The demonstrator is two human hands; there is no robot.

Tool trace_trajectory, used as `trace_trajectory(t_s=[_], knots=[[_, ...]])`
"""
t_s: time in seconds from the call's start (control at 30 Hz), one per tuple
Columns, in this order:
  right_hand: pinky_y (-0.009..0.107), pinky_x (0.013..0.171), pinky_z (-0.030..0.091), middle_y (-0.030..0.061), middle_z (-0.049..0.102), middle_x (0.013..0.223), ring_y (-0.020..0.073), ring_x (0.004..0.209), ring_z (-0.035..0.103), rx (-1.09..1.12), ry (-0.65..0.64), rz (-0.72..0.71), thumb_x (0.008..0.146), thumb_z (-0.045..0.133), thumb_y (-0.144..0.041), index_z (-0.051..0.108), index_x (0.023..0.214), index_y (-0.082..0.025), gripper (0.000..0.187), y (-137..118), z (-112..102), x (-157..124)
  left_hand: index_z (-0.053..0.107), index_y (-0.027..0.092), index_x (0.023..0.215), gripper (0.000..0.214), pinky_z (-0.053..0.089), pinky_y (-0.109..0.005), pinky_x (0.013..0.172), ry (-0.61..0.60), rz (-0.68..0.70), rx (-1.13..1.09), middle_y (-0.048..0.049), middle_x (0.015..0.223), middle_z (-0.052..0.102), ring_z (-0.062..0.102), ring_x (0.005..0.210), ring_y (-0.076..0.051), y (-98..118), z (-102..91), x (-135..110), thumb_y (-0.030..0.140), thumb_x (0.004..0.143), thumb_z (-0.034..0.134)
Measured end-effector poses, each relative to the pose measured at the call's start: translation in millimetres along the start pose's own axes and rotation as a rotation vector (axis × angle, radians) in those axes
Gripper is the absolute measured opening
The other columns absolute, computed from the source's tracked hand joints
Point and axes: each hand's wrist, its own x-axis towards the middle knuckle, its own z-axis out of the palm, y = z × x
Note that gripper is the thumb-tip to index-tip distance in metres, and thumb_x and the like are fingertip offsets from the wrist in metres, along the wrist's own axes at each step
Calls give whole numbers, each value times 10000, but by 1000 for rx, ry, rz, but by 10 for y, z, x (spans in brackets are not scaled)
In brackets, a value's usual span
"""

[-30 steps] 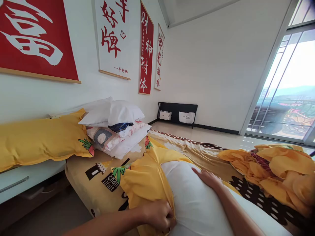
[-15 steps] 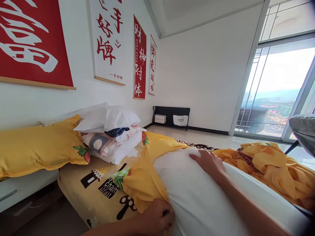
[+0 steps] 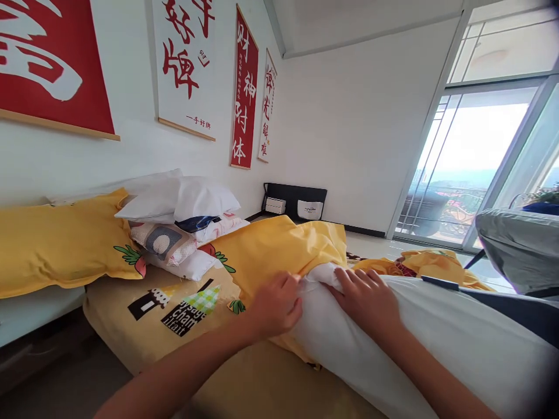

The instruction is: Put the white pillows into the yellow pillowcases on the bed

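Note:
A long white pillow (image 3: 437, 343) lies across the bed in front of me, its far end partly inside a yellow pillowcase (image 3: 279, 244). My left hand (image 3: 277, 305) is closed on the edge of the yellow pillowcase at the pillow's end. My right hand (image 3: 364, 299) presses on top of the white pillow just beside it, fingers curled over the fabric near the case opening.
A stack of white and patterned pillows (image 3: 183, 224) and a yellow bolster (image 3: 56, 247) lie at the bed's head by the wall. Crumpled yellow bedding (image 3: 430, 265) sits at the right. A grey object (image 3: 519, 247) stands at the far right near the window.
My left hand has moved up from the pillow's near side to its end, still gripping the yellow case. The case has bunched toward the far end. My view shifted right.

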Motion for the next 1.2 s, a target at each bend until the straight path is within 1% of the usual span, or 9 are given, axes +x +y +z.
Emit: trace_trajectory(t_s=[0.1, 0.17, 0.27, 0.4, 0.53, 0.63, 0.73, 0.87, 1.2], knots=[[353, 783, 359, 117, 717, 818, 239, 783, 634, 44, -32, 31, 921, 454, -430, 649, 1030, -131, 373, 13, -3, -43, 445, 123, 1242, 465, 422, -402, 922, 36, -22, 168, -138, 1216, 537, 492, 1088, -276, -55, 23, 333, 291, 813, 516], [366, 807, 373, 123, 723, 891, 250, 835, 635, 101, -68, 14, 922, 438, -478, 617, 1149, -136, 448, 52, -45, -43, 460, 134, 1220, 447, 413, -428, 932, 16, -77, 264, -135, 1229, 524, 479, 1095, -292, -54, 56, 522, 287, 806, 533], [379, 809, 395, 93, 716, 945, 247, 870, 628, 221, -159, -34, 916, 430, -520, 557, 1270, -188, 501, 156, -92, -48, 514, 149, 1104, 269, 454, -389, 840, -62, -174, 346, -114, 1103, 564, 518, 1009, -267, -19, 82, 720, 185, 840, 478], [354, 761, 410, 49, 689, 929, 227, 879, 615, 338, -265, -97, 920, 460, -443, 502, 1333, -255, 456, 281, -96, -34, 503, 160, 1113, 277, 478, -316, 707, -117, -209, 365, -98, 1057, 580, 557, 962, -245, 52, 71, 920, 129, 838, 486], [342, 741, 406, 40, 670, 910, 216, 858, 599, 365, -291, -135, 907, 497, -380, 538, 1287, -259, 401, 267, -80, 16, 512, 173, 1033, 187, 476, -286, 704, -187, -240, 248, -62, 982, 612, 598, 906, -204, 169, 147, 1134, 141, 849, 500], [343, 747, 396, 55, 680, 915, 217, 850, 595, 344, -307, -137, 890, 515, -306, 667, 1051, -226, 235, 215, -11, 33, 509, 183, 1048, 187, 477, -278, 716, -191, -212, 138, -38, 1000, 623, 597, 920, -187, 302, 309, 1253, 160, 865, 486], [359, 789, 382, 75, 705, 890, 236, 871, 603, 280, -321, -126, 870, 508, -221, 707, 856, -200, 201, 196, 149, 13, 516, 183, 1060, 192, 482, -279, 723, -188, -86, 97, -37, 1056, 617, 567, 979, -185, 427, 493, 1285, 147, 886, 442], [378, 801, 360, 100, 717, 851, 257, 874, 611, 154, -336, -97, 834, 479, -104, 715, 836, -167, 244, 239, 399, -49, 524, 175, 1040, 187, 487, -295, 707, -192, 33, 109, -51, 1032, 613, 555, 957, -193, 463, 665, 1204, 146, 903, 401], [344, 755, 341, 83, 707, 870, 243, 894, 582, 177, -239, -22, 848, 454, -115, 686, 829, -180, 242, 354, 597, -132, 500, 161, 1108, 252, 475, -316, 790, -181, 43, 123, -67, 1011, 601, 538, 974, -200, 297, 829, 1041, 127, 878, 401]])
